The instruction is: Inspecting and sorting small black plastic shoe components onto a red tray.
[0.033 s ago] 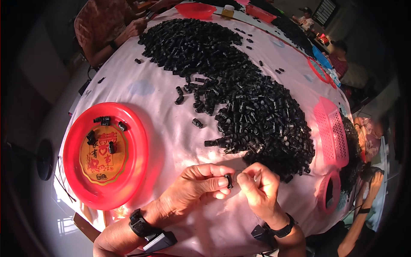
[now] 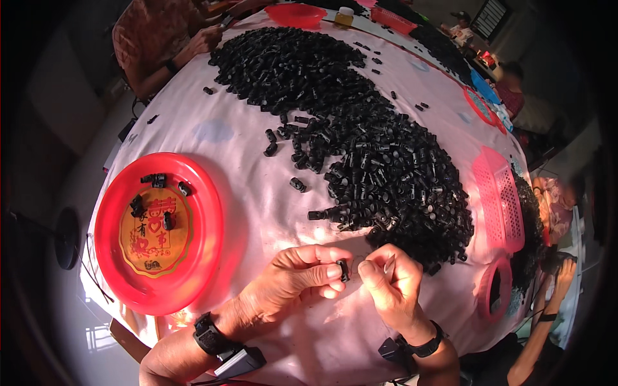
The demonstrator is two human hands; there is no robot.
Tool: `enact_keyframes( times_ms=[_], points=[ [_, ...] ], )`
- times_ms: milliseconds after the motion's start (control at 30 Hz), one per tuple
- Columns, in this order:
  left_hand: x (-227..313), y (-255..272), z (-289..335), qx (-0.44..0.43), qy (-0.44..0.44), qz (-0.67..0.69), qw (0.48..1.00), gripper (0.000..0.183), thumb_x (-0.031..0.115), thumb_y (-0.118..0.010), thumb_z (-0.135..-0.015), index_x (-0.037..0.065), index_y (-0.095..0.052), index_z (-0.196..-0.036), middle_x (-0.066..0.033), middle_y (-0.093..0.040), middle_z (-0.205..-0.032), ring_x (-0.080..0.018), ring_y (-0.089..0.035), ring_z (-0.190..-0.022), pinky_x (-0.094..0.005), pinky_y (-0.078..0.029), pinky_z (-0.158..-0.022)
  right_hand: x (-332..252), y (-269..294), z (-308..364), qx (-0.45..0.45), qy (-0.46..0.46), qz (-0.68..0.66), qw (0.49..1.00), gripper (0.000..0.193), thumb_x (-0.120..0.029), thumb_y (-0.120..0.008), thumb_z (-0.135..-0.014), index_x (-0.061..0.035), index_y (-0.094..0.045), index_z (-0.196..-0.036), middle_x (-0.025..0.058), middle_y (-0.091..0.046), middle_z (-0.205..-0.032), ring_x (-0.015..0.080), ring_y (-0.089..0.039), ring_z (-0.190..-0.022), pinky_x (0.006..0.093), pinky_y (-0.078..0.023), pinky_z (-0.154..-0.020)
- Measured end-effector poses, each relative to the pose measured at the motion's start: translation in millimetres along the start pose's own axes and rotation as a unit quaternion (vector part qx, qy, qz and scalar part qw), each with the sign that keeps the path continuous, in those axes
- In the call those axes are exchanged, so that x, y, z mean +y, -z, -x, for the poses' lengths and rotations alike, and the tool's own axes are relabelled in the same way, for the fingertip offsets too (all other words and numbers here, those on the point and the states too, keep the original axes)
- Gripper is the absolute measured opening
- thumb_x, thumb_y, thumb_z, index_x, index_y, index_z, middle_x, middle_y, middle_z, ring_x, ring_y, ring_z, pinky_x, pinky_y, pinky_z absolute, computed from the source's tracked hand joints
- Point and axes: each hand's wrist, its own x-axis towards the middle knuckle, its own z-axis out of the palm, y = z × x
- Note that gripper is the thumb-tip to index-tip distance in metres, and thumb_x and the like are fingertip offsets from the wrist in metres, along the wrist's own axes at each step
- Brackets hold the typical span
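Note:
Between the thumb and fingers of my left hand (image 2: 306,273) is a small black cylindrical plastic part (image 2: 344,271). My right hand (image 2: 391,283) is closed just to the right, a short gap away. From its pinch sticks out a thin pale pointed piece (image 2: 390,262); its kind cannot be made out. Beyond both hands spreads a large heap of similar black parts (image 2: 386,174). To the left stands a red round plastic tray (image 2: 209,212) with a gold and red printed middle and several black parts lying in it.
A pink perforated basket (image 2: 499,199) and a pink round tray (image 2: 484,302) are at the right. At the far edge are a red basin (image 2: 295,15) and a small jar (image 2: 344,17). Other people sit around the table; one person's arm (image 2: 190,51) rests at the far left.
My right hand has turned slightly, and the pale pointed piece in it shows more clearly. The left hand and the black part have barely shifted.

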Motion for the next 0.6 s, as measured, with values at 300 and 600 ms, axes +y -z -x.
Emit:
enact_keyframes(
  times_ms=[300,600],
  points=[
    [-1.1,2.7,2.1,-0.008,-0.009,0.014,1.0,0.03,0.015,-0.064,-0.096,0.005,-0.064,-0.125,-0.0024,-0.069,-0.106,-0.0104,-0.065,-0.094,-0.0249,-0.054,-0.087,-6.0,-2.8,-1.9,-0.097,0.008,0.044,0.994,0.018,-0.011,-0.076,-0.087,-0.0012,-0.06,-0.086,0.0076,-0.071,-0.069,0.0102,-0.068,-0.06,0.0268,-0.055,-0.05],
    [-3.4,5.4,2.6,-0.056,-0.015,0.011,0.998,0.036,0.019,-0.061,-0.098,0.002,-0.059,-0.131,-0.0043,-0.067,-0.115,-0.01,-0.063,-0.101,-0.0268,-0.052,-0.092,2.8,2.4,-1.9,-0.075,0.099,0.253,0.96,0.045,-0.039,-0.085,-0.076,-0.0033,-0.059,-0.08,0.0096,-0.064,-0.061,0.0191,-0.066,-0.053,0.0303,-0.05,-0.047]
  ],
)
